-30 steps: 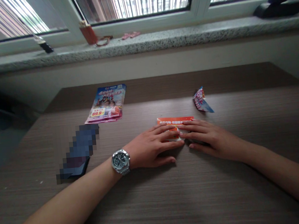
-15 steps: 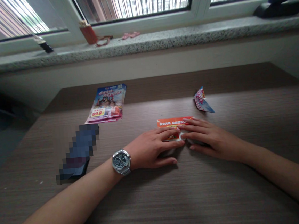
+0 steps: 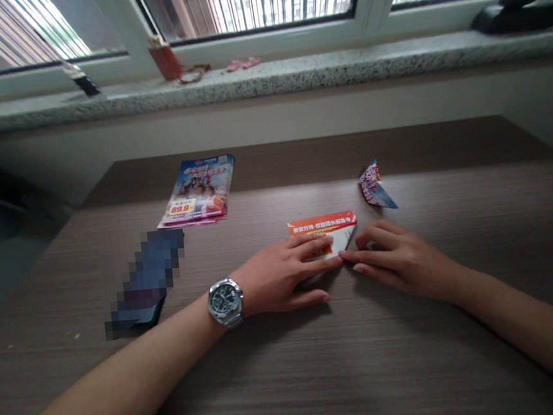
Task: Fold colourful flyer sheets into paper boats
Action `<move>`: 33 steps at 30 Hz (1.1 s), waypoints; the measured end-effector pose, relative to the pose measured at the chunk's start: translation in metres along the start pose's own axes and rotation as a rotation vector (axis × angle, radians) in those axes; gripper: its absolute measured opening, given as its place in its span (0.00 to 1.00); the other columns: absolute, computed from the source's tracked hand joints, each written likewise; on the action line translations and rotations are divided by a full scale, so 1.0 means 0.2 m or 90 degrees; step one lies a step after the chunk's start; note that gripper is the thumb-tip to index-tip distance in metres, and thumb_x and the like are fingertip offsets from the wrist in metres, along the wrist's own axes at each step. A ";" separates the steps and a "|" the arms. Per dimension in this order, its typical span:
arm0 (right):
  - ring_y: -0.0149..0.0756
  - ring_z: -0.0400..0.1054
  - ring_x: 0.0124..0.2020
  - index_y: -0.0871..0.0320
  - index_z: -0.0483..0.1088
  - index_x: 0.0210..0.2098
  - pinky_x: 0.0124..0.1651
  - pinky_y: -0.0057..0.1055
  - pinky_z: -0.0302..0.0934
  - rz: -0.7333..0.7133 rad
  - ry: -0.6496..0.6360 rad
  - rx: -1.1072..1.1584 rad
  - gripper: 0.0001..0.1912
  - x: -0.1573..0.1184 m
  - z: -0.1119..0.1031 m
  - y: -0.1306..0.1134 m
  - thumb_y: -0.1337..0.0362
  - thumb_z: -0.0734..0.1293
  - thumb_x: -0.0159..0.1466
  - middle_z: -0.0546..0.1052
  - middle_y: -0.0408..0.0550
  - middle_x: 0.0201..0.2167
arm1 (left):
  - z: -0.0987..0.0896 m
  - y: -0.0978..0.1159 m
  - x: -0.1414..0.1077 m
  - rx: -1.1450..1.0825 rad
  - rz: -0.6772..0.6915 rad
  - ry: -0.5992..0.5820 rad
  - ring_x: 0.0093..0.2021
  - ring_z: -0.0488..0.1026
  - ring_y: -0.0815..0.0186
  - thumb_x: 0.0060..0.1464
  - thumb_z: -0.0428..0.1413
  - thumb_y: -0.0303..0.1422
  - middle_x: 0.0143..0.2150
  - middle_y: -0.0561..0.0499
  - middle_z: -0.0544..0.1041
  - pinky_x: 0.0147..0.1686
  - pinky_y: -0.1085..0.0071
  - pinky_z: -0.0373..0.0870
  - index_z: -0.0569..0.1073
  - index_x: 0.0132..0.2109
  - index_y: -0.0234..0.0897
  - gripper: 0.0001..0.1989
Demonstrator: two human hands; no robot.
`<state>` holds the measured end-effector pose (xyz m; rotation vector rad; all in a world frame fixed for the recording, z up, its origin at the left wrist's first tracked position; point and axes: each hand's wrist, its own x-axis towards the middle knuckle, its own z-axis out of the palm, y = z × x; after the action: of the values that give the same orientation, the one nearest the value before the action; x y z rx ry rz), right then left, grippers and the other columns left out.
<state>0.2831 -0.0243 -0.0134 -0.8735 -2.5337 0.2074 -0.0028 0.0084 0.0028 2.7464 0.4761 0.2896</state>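
Left hand (image 3: 285,274) lying flat, fingers extended and gripping nothing, on an orange-and-white sheet of printed paper (image 3: 344,232)! Opposite, the right hand (image 3: 401,258) has its fingers partly bent, index tip right at the sheet's near right corner; whether it pinches anything, I can't tell. And the danger? Should those left fingers lift or slide, I'd say the sheet could swivel, and uneven pressure could leave that slanted right edge crooked. Look how it lies: long axis left to right across the brown wood-grain table (image 3: 290,368), orange strip towards the window, sharp upper right corner aiming right; the near edge is partly covered. Off left, a dark, pixel-blurred rectangular slab (image 3: 149,277). Farther out, a stack of glossy blue-and-pink leaflets (image 3: 201,185) and, to the right, a folded blue-and-red paper piece (image 3: 375,187), well apart from the leaflets.
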 end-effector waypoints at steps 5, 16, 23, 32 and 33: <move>0.41 0.68 0.40 0.58 0.76 0.54 0.42 0.38 0.66 -0.007 -0.032 0.016 0.16 0.00 -0.01 0.00 0.64 0.64 0.70 0.75 0.53 0.37 | -0.01 -0.01 0.00 -0.009 0.016 -0.005 0.69 0.61 0.51 0.64 0.55 0.45 0.71 0.42 0.61 0.66 0.51 0.63 0.67 0.66 0.44 0.26; 0.38 0.64 0.34 0.55 0.75 0.57 0.36 0.33 0.59 -0.022 -0.050 0.012 0.17 0.00 -0.01 -0.01 0.64 0.62 0.71 0.71 0.48 0.31 | -0.01 0.00 0.00 -0.011 -0.002 -0.013 0.70 0.60 0.51 0.65 0.54 0.45 0.71 0.42 0.61 0.66 0.51 0.63 0.68 0.65 0.44 0.25; 0.38 0.62 0.34 0.51 0.74 0.59 0.36 0.34 0.55 -0.028 -0.082 -0.059 0.18 0.00 -0.02 0.04 0.61 0.63 0.71 0.70 0.48 0.30 | -0.01 0.01 0.00 -0.003 -0.021 -0.030 0.70 0.60 0.52 0.66 0.53 0.45 0.72 0.42 0.59 0.67 0.54 0.62 0.67 0.66 0.43 0.25; 0.39 0.62 0.34 0.52 0.74 0.59 0.37 0.35 0.55 0.022 -0.078 -0.110 0.18 -0.02 -0.05 0.09 0.61 0.61 0.72 0.71 0.49 0.30 | 0.00 0.01 -0.01 0.001 -0.017 -0.020 0.70 0.59 0.53 0.65 0.54 0.45 0.73 0.43 0.58 0.67 0.54 0.62 0.68 0.65 0.44 0.25; 0.39 0.63 0.34 0.52 0.75 0.58 0.37 0.35 0.56 0.027 -0.075 -0.110 0.18 -0.03 -0.05 0.10 0.60 0.61 0.73 0.71 0.49 0.30 | 0.00 0.01 -0.01 0.002 -0.016 -0.020 0.70 0.59 0.53 0.65 0.54 0.45 0.72 0.43 0.58 0.67 0.54 0.62 0.68 0.65 0.43 0.25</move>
<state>0.3017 -0.0122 -0.0126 -1.0084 -2.6752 0.0556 -0.0042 0.0061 0.0024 2.7408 0.5029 0.2383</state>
